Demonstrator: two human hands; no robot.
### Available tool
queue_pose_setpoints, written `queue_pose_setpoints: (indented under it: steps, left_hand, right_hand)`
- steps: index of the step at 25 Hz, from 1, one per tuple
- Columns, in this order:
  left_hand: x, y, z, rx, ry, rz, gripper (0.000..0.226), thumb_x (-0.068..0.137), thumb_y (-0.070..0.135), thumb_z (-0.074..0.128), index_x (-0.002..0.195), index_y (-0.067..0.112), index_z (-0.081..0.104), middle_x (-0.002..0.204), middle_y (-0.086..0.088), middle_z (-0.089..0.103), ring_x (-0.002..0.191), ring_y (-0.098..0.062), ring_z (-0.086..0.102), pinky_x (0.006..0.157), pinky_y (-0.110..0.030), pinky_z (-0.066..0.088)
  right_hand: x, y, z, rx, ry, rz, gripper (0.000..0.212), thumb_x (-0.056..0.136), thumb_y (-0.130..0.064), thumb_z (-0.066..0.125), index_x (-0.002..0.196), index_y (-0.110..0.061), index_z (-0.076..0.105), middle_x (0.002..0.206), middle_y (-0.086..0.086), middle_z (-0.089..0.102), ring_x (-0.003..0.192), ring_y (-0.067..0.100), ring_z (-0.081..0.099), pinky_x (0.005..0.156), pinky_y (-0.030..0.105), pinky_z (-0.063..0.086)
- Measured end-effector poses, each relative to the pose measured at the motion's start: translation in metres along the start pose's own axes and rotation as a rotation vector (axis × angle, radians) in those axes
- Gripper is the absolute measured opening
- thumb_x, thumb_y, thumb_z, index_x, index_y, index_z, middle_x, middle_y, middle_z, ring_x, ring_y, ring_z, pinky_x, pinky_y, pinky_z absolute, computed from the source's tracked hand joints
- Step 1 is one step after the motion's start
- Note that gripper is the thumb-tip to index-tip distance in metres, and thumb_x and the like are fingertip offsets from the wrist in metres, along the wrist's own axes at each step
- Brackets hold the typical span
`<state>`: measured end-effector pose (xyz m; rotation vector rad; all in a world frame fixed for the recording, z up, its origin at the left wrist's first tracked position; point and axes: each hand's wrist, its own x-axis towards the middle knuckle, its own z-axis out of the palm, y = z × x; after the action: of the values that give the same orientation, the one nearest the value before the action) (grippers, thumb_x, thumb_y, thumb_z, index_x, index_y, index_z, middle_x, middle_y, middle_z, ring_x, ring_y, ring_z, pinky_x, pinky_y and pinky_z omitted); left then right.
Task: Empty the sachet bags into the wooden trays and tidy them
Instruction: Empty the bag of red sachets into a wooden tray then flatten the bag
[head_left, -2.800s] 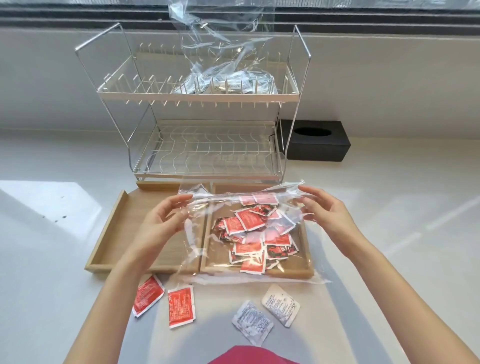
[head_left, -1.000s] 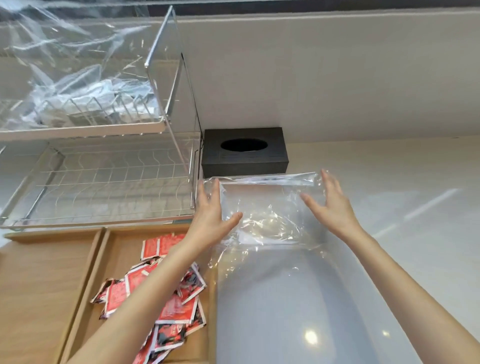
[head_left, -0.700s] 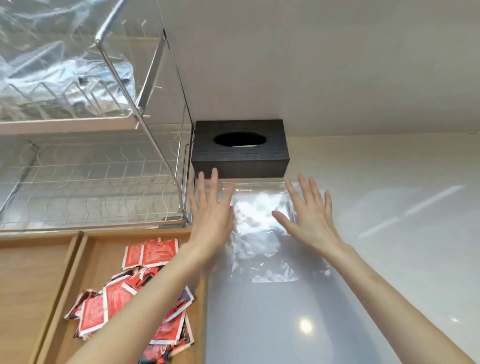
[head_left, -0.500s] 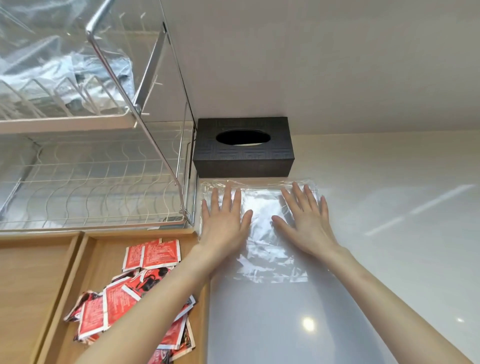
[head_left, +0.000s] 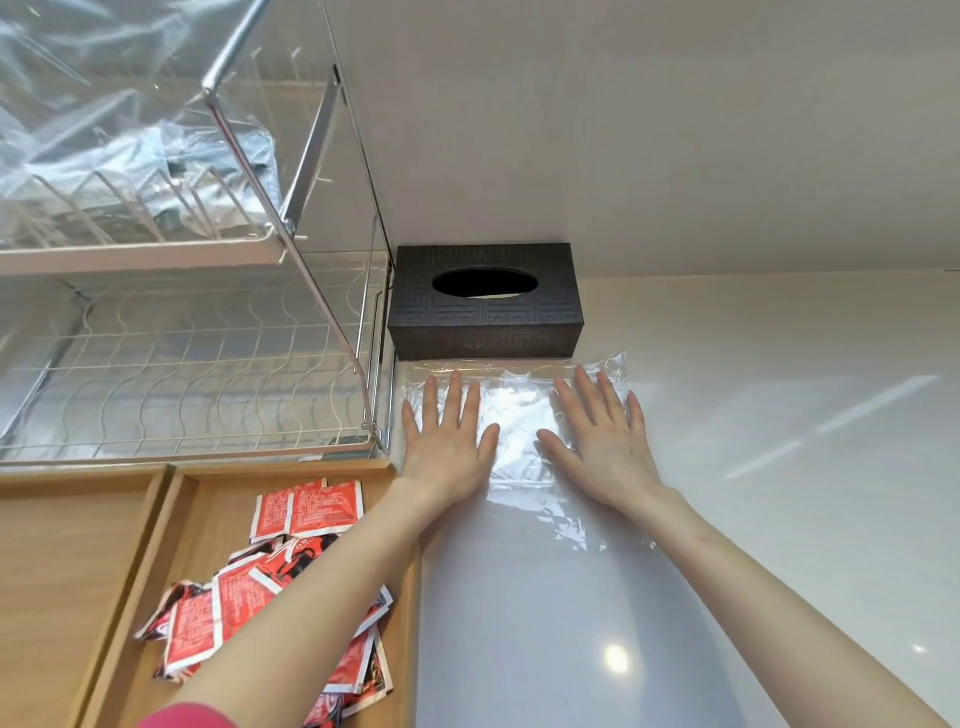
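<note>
Hands (head_left: 447, 441) wider apart on bag (head_left: 517, 415)

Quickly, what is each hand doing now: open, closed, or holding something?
Left hand: open, flat on the clear plastic bag, gripping nothing.
Right hand: open, flat on the same bag, gripping nothing.

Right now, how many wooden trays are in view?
2. The left tray sits at the frame's left edge; the right tray beside it holds red sachets. Both are partly cropped.
</note>
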<state>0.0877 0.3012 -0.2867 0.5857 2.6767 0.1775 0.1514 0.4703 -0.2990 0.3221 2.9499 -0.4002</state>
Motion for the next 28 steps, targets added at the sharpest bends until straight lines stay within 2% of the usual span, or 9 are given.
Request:
queue_pose_setpoints:
  steps: [4, 7, 10, 15, 23, 28]
  left_hand:
    - [-0.004, -0.001, 0.0, 0.014, -0.043, 0.004, 0.059, 0.094, 0.044, 0.012, 0.143, 0.02, -0.01, 0.154, -0.003, -0.017, 0.14, -0.028, -0.022, 0.111, -0.051, -0.013]
    - [-0.005, -0.001, -0.002, 0.042, -0.073, -0.003, 0.059, 0.094, 0.044, 0.012, 0.143, 0.019, -0.01, 0.154, -0.004, -0.017, 0.14, -0.029, -0.021, 0.112, -0.052, -0.011]
    - [-0.009, 0.0, -0.009, 0.009, -0.075, -0.008, 0.06, 0.094, 0.043, 0.016, 0.144, 0.019, -0.006, 0.155, -0.004, -0.014, 0.14, -0.03, -0.019, 0.112, -0.055, -0.008]
    - [-0.034, 0.002, -0.02, -0.062, 0.05, 0.024, 0.063, 0.092, 0.047, 0.021, 0.144, 0.023, -0.006, 0.156, -0.005, -0.008, 0.142, -0.031, -0.014, 0.112, -0.053, -0.006]
    - [-0.11, -0.014, -0.05, -0.071, 0.239, 0.085, 0.061, 0.09, 0.045, 0.032, 0.143, 0.022, 0.012, 0.156, -0.009, 0.006, 0.143, -0.028, -0.001, 0.115, -0.048, 0.004]
    - [-0.164, -0.036, -0.068, -0.101, 0.338, 0.112, 0.06, 0.09, 0.046, 0.032, 0.143, 0.022, 0.016, 0.155, -0.008, 0.01, 0.144, -0.025, 0.002, 0.115, -0.047, 0.003]
  right_hand:
    - [-0.005, -0.004, -0.001, -0.032, -0.035, 0.001, 0.085, 0.068, -0.067, 0.0, 0.144, -0.03, 0.002, 0.157, -0.002, -0.005, 0.144, 0.019, -0.012, 0.115, 0.045, -0.008]
    - [-0.006, -0.01, -0.005, -0.057, -0.066, 0.026, 0.068, 0.086, -0.058, 0.021, 0.145, -0.029, 0.004, 0.157, 0.001, -0.004, 0.144, 0.02, -0.011, 0.115, 0.047, -0.008]
    - [-0.009, -0.019, -0.013, -0.043, -0.074, 0.059, 0.064, 0.09, -0.049, 0.032, 0.145, -0.027, 0.007, 0.157, 0.002, -0.003, 0.144, 0.022, -0.01, 0.115, 0.047, -0.008]
    - [-0.024, -0.035, -0.026, 0.013, 0.002, 0.054, 0.063, 0.091, -0.047, 0.035, 0.145, -0.026, 0.01, 0.157, 0.001, -0.002, 0.144, 0.02, -0.01, 0.115, 0.045, -0.008]
    - [-0.083, -0.086, -0.063, 0.039, 0.069, -0.003, 0.067, 0.09, -0.047, 0.039, 0.145, -0.027, 0.006, 0.157, 0.0, 0.002, 0.144, 0.019, -0.008, 0.116, 0.044, -0.007]
    - [-0.123, -0.129, -0.073, 0.104, 0.161, -0.076, 0.067, 0.089, -0.047, 0.041, 0.145, -0.027, 0.01, 0.157, -0.001, 0.005, 0.145, 0.018, -0.002, 0.116, 0.041, -0.003]
